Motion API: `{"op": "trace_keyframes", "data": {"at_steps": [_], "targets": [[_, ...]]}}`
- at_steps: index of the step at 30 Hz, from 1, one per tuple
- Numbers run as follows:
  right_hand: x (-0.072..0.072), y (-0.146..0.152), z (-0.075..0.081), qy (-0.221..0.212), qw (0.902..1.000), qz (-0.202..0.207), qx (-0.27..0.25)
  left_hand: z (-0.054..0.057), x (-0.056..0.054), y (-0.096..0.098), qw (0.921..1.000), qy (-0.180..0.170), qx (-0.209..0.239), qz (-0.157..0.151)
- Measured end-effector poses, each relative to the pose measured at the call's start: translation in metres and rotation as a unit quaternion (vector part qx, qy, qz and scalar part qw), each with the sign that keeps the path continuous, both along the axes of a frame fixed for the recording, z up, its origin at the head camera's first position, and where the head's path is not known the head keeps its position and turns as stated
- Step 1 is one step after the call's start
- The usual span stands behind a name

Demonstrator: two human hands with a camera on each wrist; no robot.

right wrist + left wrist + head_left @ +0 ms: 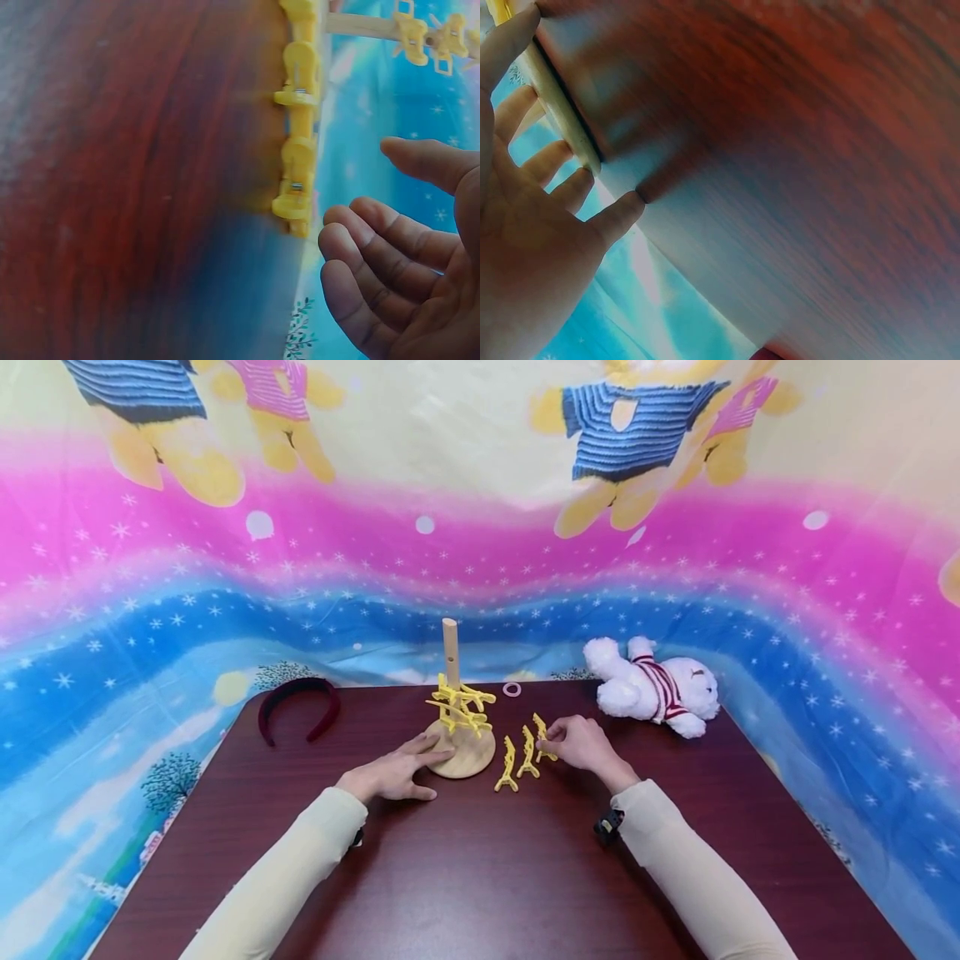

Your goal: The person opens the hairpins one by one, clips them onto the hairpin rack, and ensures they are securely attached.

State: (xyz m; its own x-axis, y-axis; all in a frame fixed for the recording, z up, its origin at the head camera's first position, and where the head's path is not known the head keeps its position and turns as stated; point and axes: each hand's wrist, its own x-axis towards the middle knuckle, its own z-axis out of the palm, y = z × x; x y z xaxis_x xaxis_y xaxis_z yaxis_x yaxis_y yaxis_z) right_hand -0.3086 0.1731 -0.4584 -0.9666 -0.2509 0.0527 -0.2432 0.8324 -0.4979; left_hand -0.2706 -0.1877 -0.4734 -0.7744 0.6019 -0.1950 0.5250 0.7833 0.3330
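1. Maroon headband (264, 718) lies at the back left of the table (480, 877), well apart from the stand, probably so it stays out of the way.
2. Left hand (392, 772) is spread palm-down, its fingers reaching onto the stand's round base (474, 762), likely to steady it.
3. Wooden post (451, 652) stands upright on that base; yellow clips (467, 720) cluster around its lower part, though how each one is fixed I cannot tell.
4. Three loose yellow clips (527, 753) lie on the table between the hands, in a slanting row just beside the base, spaced perhaps so each can be taken singly.
5. Pale pink ring (512, 684) lies behind that row.
6. Right hand (581, 745) is at the rightmost clip, thumb and fingers parted with nothing between them; contact is unclear.
7. White plush bear (633, 689) in a striped top lies at the far right, well clear of both hands.
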Motion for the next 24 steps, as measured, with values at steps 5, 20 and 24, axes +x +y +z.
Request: {"op": "trace_keyframes", "data": {"at_steps": [5,20,24], "targets": [[0.001,-0.002,-0.003,-0.017,0.9996,-0.012,0.019,0.0,0.001,0.001,1.0,-0.001,0.007,-0.004],[0.002,-0.009,-0.007,-0.045,0.9935,-0.04,0.096,0.001,0.001,0.001,0.9997,0.008,0.021,-0.009],[0.002,-0.01,-0.007,-0.059,0.9904,-0.047,0.116,0.001,0.001,0.001,0.9998,0.004,0.019,-0.008]]}}
